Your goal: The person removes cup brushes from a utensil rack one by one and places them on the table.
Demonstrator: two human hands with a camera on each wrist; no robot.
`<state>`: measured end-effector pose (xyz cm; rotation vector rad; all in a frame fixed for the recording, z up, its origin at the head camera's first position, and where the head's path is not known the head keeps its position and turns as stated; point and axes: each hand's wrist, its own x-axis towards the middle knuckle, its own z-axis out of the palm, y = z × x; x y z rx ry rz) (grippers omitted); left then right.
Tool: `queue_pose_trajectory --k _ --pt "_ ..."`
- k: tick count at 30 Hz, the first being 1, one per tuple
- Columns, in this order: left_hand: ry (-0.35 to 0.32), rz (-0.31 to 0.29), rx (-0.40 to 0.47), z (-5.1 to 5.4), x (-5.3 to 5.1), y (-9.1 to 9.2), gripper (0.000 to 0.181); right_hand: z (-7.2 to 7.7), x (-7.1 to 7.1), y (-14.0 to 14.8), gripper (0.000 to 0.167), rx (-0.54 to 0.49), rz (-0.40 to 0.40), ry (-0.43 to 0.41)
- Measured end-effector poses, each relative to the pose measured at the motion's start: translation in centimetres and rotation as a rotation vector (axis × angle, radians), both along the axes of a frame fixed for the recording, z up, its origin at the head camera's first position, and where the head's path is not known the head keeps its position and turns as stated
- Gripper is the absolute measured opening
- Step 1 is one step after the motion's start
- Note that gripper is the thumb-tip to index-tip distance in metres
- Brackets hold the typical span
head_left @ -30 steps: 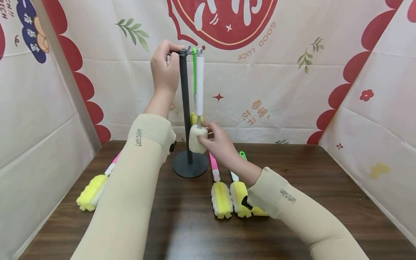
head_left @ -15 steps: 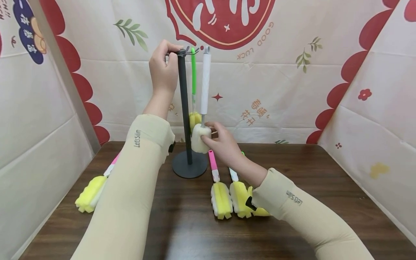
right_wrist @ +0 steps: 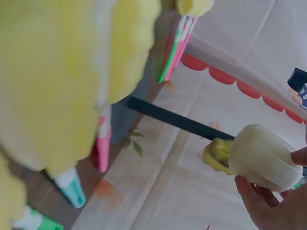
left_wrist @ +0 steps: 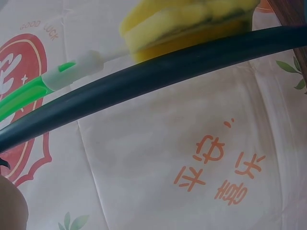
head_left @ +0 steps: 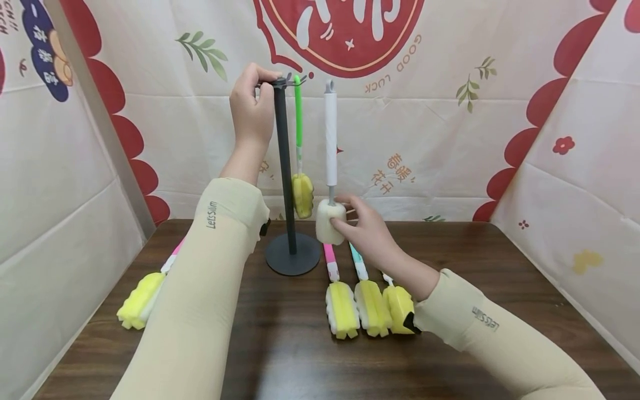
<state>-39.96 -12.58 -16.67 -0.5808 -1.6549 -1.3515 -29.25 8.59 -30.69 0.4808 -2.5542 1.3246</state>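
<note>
My left hand (head_left: 254,108) grips the top of a black stand (head_left: 284,161) with a round base and small hooks. From one hook hangs a green-handled sponge brush (head_left: 302,195), its yellow head beside the pole; the left wrist view shows this yellow head (left_wrist: 187,24) too. To the right of the stand, my right hand (head_left: 367,228) pinches the cream sponge head of a white-handled bottle brush (head_left: 331,139), held upright with its ring end up and apart from the hooks. In the right wrist view, thumb and fingers press the cream sponge (right_wrist: 264,155) from both sides.
On the brown table (head_left: 280,344) lie a pink-handled brush (head_left: 342,308), a teal-handled brush (head_left: 372,308) and another yellow-headed brush (head_left: 399,308), side by side at right. A yellow sponge brush (head_left: 141,297) lies at left, partly behind my left sleeve. Printed cloth (head_left: 400,128) stands behind.
My right hand has drawn the white-handled brush off the stand's hook and moved it rightward and slightly down. The left hand stays on the stand's top.
</note>
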Motion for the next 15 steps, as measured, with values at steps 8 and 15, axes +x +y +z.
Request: queue_pose_trajectory --k 8,15 --pt "-0.001 -0.008 0.010 0.0 -0.2 0.1 0.025 -1.3 0.9 2.6 0.040 0.106 -0.009 0.048" --pt "0.013 -0.005 0.003 0.1 -0.4 0.1 0.025 -2.1 1.4 4.4 0.039 0.172 -0.029 0.050"
